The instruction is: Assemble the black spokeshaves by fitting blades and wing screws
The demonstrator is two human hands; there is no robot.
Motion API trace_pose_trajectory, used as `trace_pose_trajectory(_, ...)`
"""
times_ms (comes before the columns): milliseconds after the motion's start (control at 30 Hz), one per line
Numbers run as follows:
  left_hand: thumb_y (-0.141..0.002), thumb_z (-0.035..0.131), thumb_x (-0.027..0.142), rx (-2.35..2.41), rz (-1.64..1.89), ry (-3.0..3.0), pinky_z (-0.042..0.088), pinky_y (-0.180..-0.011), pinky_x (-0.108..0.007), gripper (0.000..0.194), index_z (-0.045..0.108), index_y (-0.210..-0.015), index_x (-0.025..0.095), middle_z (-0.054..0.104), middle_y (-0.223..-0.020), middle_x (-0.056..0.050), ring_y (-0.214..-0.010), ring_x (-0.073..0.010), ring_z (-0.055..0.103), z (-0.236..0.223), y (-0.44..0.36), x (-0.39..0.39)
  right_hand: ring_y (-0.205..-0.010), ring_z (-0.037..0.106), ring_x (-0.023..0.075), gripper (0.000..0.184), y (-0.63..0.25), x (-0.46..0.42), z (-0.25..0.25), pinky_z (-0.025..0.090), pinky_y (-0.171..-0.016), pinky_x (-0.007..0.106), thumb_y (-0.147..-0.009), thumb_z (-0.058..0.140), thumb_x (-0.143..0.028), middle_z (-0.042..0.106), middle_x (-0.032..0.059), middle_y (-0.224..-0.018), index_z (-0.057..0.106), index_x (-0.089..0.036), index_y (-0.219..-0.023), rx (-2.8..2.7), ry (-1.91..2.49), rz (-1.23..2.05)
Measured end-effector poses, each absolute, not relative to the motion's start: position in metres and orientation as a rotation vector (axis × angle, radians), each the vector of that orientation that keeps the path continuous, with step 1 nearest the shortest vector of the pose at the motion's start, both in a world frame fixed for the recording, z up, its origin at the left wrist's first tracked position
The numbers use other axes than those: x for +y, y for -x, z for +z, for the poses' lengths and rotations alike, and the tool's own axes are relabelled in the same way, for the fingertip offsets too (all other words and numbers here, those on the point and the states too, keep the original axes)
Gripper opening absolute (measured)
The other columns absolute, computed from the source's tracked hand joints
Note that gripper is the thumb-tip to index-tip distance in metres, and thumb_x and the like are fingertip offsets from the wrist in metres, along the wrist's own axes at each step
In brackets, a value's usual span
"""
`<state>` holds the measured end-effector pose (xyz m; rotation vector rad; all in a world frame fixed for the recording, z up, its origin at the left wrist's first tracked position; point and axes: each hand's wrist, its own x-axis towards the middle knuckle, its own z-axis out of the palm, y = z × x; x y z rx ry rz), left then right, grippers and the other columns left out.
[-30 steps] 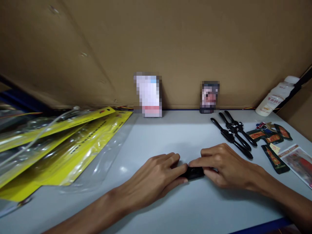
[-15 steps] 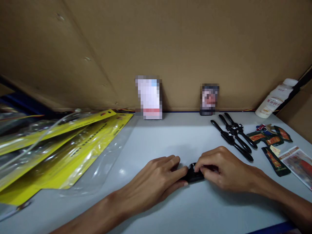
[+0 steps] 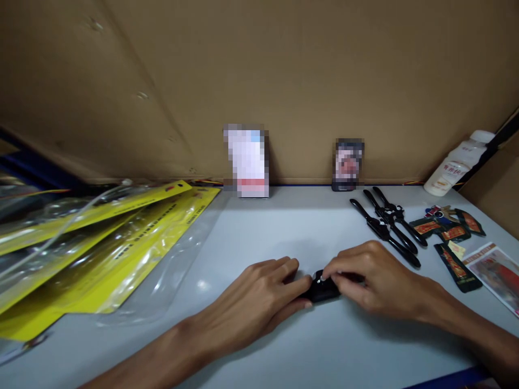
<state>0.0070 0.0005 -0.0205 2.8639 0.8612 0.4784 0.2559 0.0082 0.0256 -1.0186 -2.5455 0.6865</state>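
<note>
A black spokeshave (image 3: 323,293) lies low on the table between my two hands, its ends largely covered by fingers. My left hand (image 3: 271,289) is closed around its left side, with the thumb along the near edge. My right hand (image 3: 367,278) pinches at a small silver screw (image 3: 321,279) on top of its middle; the fingertips partly hide this metal part. Behind my right hand lie several similar black spokeshaves (image 3: 385,224) side by side, with silver fittings at their centres.
Yellow cards in clear plastic packaging (image 3: 133,248) spread across the left. Two blurred phones (image 3: 249,162) (image 3: 347,165) lean against the cardboard wall (image 3: 300,70). To the right are a white bottle (image 3: 458,165), dark sachets (image 3: 457,267), keys (image 3: 440,213) and a printed sheet (image 3: 497,273).
My right fingertips have shifted slightly left and turned over the screw, showing more of the spokeshave's black body. My left hand stays in place.
</note>
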Motion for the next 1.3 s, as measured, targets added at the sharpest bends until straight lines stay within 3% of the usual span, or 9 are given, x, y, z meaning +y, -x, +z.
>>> trace_pose_trajectory(133, -0.114, 0.026, 0.044, 0.871, 0.458, -2.874, 0.04, -0.054, -0.031, 0.045, 0.058, -0.093, 0.021, 0.058, -0.084, -0.002, -0.062, -0.0182, 0.057, -0.021, -0.008, 0.0, -0.075, 0.068, 0.0163, 0.026, -0.259, 0.014, 0.027, 0.042, -0.068, 0.028, -0.087, 0.056, -0.01, 0.079, 0.0051, -0.088, 0.078, -0.018, -0.098, -2.531, 1.136, 0.551)
trace_pose_trajectory(333, -0.114, 0.029, 0.043, 0.867, 0.451, -2.863, 0.041, -0.055, -0.031, 0.043, 0.06, -0.094, 0.021, 0.059, -0.083, -0.002, -0.063, -0.0182, 0.057, -0.019, -0.007, 0.001, -0.065, 0.06, 0.0152, 0.017, -0.252, 0.009, 0.031, 0.034, -0.062, 0.03, -0.086, 0.057, -0.009, 0.074, 0.0037, -0.076, 0.071, -0.017, -0.082, -2.687, 1.218, 0.527)
trace_pose_trajectory(467, -0.114, 0.028, 0.043, 0.857, 0.451, -2.87, 0.041, -0.055, -0.032, 0.043, 0.058, -0.092, 0.021, 0.059, -0.082, -0.001, -0.064, -0.0188, 0.057, -0.019, -0.008, 0.0, -0.063, 0.059, 0.0159, 0.007, -0.247, 0.004, 0.029, 0.032, -0.059, 0.031, -0.093, 0.065, -0.022, 0.074, 0.0044, -0.079, 0.069, -0.017, -0.091, -2.71, 1.243, 0.502)
trace_pose_trajectory(567, -0.114, 0.03, 0.044, 0.862, 0.464, -2.859, 0.042, -0.057, -0.033, 0.04, 0.056, -0.093, 0.022, 0.061, -0.081, -0.001, -0.066, -0.02, 0.058, -0.021, -0.01, 0.0, -0.066, 0.061, 0.0179, 0.013, -0.244, 0.003, 0.022, 0.029, -0.059, 0.032, -0.098, 0.066, -0.029, 0.074, 0.0072, -0.083, 0.066, -0.016, -0.096, -2.792, 1.213, 0.346)
trace_pose_trajectory(767, -0.113, 0.04, 0.042, 0.868, 0.486, -2.812, 0.041, -0.058, -0.034, 0.033, 0.055, -0.091, 0.023, 0.063, -0.081, -0.001, -0.067, -0.0208, 0.057, -0.021, -0.011, -0.001, -0.068, 0.065, 0.0212, 0.017, -0.24, 0.001, 0.015, 0.026, -0.058, 0.034, -0.105, 0.059, -0.03, 0.075, 0.0094, -0.086, 0.063, -0.015, -0.099, -2.87, 1.175, 0.128)
trace_pose_trajectory(933, -0.113, 0.036, 0.038, 0.855, 0.509, -2.773, 0.042, -0.059, -0.034, 0.034, 0.056, -0.09, 0.023, 0.064, -0.082, -0.001, -0.067, -0.0209, 0.058, -0.023, -0.01, -0.002, -0.065, 0.065, 0.0211, 0.012, -0.234, -0.005, 0.007, 0.023, -0.055, 0.036, -0.105, 0.052, -0.022, 0.075, 0.0092, -0.085, 0.06, -0.016, -0.101, -2.833, 1.241, 0.073)
trace_pose_trajectory(1067, -0.113, 0.038, 0.036, 0.859, 0.52, -2.736, 0.043, -0.057, -0.034, 0.033, 0.058, -0.09, 0.023, 0.064, -0.081, -0.001, -0.065, -0.0213, 0.059, -0.026, -0.009, -0.003, -0.066, 0.066, 0.0226, 0.006, -0.227, -0.012, -0.003, 0.027, -0.054, 0.036, -0.1, 0.053, -0.016, 0.074, 0.0096, -0.086, 0.058, -0.015, -0.103, -2.791, 1.3, 0.053)
trace_pose_trajectory(1300, -0.11, 0.046, 0.034, 0.837, 0.656, -2.688, 0.05, -0.057, -0.032, 0.025, 0.063, -0.094, 0.026, 0.068, -0.081, 0.0, -0.066, -0.0201, 0.066, -0.028, -0.009, 0.0, -0.066, 0.069, 0.0272, 0.023, -0.215, -0.022, -0.005, 0.038, -0.051, 0.037, -0.087, 0.06, -0.013, 0.073, 0.0133, -0.084, 0.056, -0.012, -0.11, -2.757, 1.399, 0.02)
